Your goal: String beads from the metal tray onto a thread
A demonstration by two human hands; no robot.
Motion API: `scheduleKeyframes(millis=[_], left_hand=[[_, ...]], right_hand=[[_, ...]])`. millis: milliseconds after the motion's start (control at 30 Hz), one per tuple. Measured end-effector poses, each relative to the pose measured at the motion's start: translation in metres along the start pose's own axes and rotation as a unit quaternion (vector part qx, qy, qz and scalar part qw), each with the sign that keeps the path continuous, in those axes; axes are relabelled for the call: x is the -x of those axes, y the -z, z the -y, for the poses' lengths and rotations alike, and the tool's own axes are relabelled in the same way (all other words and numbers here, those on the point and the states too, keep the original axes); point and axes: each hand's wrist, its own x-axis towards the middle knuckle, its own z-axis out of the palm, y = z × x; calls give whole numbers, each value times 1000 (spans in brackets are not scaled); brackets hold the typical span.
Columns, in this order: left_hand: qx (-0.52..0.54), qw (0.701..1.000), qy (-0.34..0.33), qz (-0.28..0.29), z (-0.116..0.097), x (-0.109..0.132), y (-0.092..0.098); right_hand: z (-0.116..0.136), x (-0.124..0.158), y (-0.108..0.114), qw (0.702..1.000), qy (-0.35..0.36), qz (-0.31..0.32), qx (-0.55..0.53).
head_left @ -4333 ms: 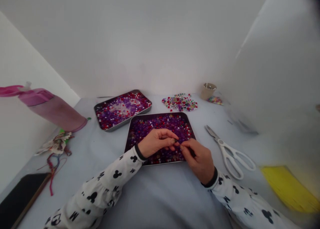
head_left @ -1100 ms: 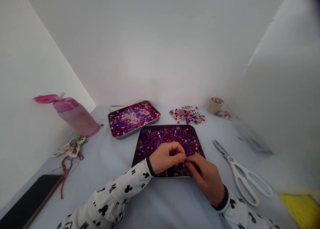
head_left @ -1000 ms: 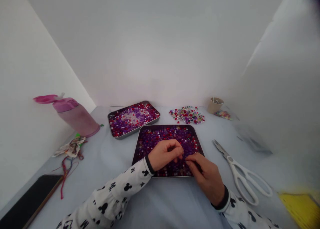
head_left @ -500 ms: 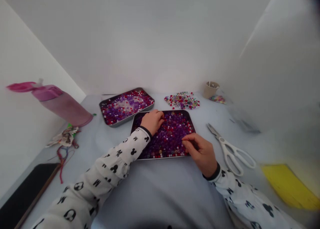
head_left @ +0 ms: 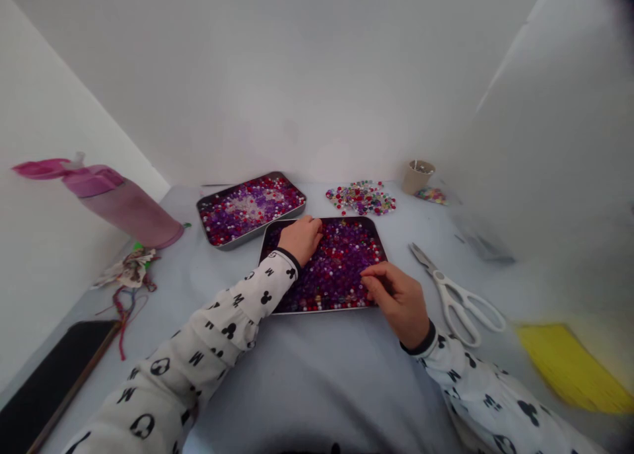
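Observation:
In front of me lies a shallow dark metal tray [head_left: 317, 312] filled with small purple, red and white beads [head_left: 337, 262]. My left hand [head_left: 300, 237] reaches over the tray's left side, its fingers curled down toward the beads; the fingertips are partly hidden. At the tray's right edge my right hand [head_left: 396, 299] has thumb and forefinger pinched together above the beads. Whatever is between those fingertips is too small to make out. A second tray [head_left: 238, 242] of similar beads sits behind, to the left.
Strung beads [head_left: 361, 198] lie at the back near a brown cup [head_left: 417, 178]. White-handled scissors [head_left: 458, 295] and a yellow sheet [head_left: 574, 365] are on the right. A pink bottle [head_left: 129, 206], coloured threads [head_left: 123, 308] and a black phone-like slab [head_left: 54, 381] are on the left.
My left hand has shifted very slightly, its fingers a little more curled over the beads. My right hand keeps its pinch in nearly the same place.

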Motion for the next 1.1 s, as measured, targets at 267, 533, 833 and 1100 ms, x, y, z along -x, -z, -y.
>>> scheduleKeyframes(millis=[267,533,833,1100], left_hand=[[73,996,-2,-47,-1,4,8],[309,948,-75,-8,-30,32,29],[425,902,-49,63,-48,55,31],[574,808,21,129,-53,61,23]], right_hand=[[-2,-1,-1,1000,-8,3,5],[-4,-1,-4,1000,19,6,5],[-5,-2,-5,996,84,3,9],[-3,-1,-5,997,82,-10,11]])
